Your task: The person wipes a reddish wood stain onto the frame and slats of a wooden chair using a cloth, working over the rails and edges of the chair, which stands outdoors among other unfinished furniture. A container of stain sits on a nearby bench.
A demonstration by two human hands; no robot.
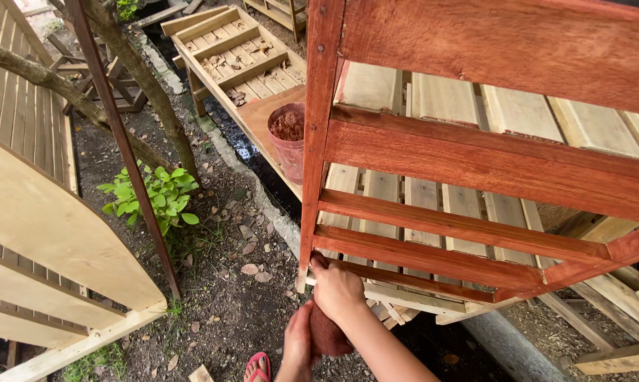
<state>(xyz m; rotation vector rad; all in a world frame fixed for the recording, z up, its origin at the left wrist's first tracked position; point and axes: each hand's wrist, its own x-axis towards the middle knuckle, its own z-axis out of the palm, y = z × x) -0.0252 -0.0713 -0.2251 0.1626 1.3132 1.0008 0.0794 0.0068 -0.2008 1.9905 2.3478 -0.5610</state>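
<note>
A tall wooden frame (pixel 475 163), stained red-brown, stands in front of me over pale unstained slats. My right hand (pixel 337 288) reaches in from the lower right, and its curled fingers grip the foot of the frame's left post (pixel 318 141), where a dark red smear shows at the fingertips. Just below it, my left hand (pixel 298 343) holds a red-brown rag (pixel 328 334) close under my right wrist.
A reddish pot of brown stain (pixel 289 138) sits on a pale slatted bench (pixel 242 56) behind the post. A bare wooden frame (pixel 43 233) leans at the left. A leafy plant (pixel 157 194), tree stems and a thin rusty pole (pixel 125 148) rise from the dirt. My sandalled foot (pixel 258 366) is below.
</note>
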